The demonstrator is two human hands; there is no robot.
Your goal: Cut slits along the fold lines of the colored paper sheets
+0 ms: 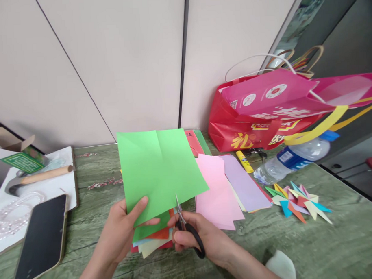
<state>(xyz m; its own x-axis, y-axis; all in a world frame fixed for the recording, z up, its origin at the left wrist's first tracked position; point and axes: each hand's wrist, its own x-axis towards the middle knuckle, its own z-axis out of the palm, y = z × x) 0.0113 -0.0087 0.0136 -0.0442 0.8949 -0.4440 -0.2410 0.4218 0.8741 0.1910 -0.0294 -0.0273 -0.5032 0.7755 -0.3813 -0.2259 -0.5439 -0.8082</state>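
Note:
A creased sheet of bright green paper [162, 164] is pinched at its lower left corner by my left hand [124, 225], thumb on top. My right hand [201, 232] grips black-handled scissors [182, 223], their blades at the sheet's lower edge with one tip showing above the paper. Whether a cut runs into the sheet I cannot tell. Beneath the green sheet lies a stack of coloured paper [153, 242], partly hidden by my hands. Just right of the sheet, pink paper [216, 191] overlaps purple paper [242, 182].
Folded paper stars [298, 200] lie at the right, near a water bottle [299, 156] and yellow glue stick [244, 162]. Red and pink bags [264, 112] stand behind. A phone [41, 238], a wooden-handled tool [47, 175], beads [14, 214] and a box [24, 157] are at the left.

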